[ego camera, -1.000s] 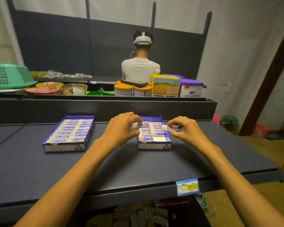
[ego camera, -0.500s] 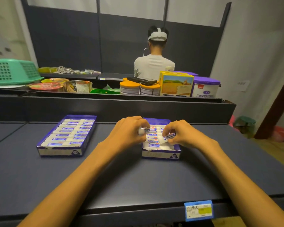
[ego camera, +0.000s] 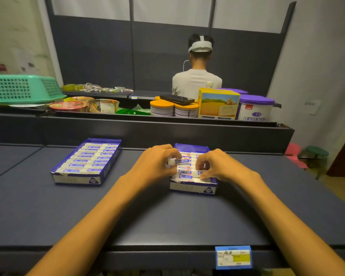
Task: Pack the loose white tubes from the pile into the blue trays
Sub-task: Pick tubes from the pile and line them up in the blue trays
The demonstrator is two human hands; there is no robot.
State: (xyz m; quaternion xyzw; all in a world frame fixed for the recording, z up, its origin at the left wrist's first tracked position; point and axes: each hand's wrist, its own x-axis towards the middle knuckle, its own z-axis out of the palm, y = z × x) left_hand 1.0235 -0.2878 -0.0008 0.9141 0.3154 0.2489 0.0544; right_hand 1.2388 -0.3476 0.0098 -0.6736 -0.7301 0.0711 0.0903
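Head view shows both hands working over the right blue tray [ego camera: 193, 189], which sits on the dark worktop [ego camera: 127, 212] at about 12 o'clock from the person. The left hand [ego camera: 155, 164] has its grip pinched on one white tube [ego camera: 176, 161], held crosswise over the tray's left wall. The right hand [ego camera: 217, 166] has its fingers curled down into the rows, pinching or pressing a tube [ego camera: 200, 173] at the near right; which of the two I cannot tell. No loose pile is in sight. The step looks like seating tubes in this tray, so the next move likely calls for lowering the left tube level into an open slot without riding up on its neighbours. The left blue tray [ego camera: 76, 179], at 10 o'clock, looks full. Open worktop lies between the trays and toward the near edge, giving the forearms room; a raised ledge [ego camera: 147, 132] closes off the far side.
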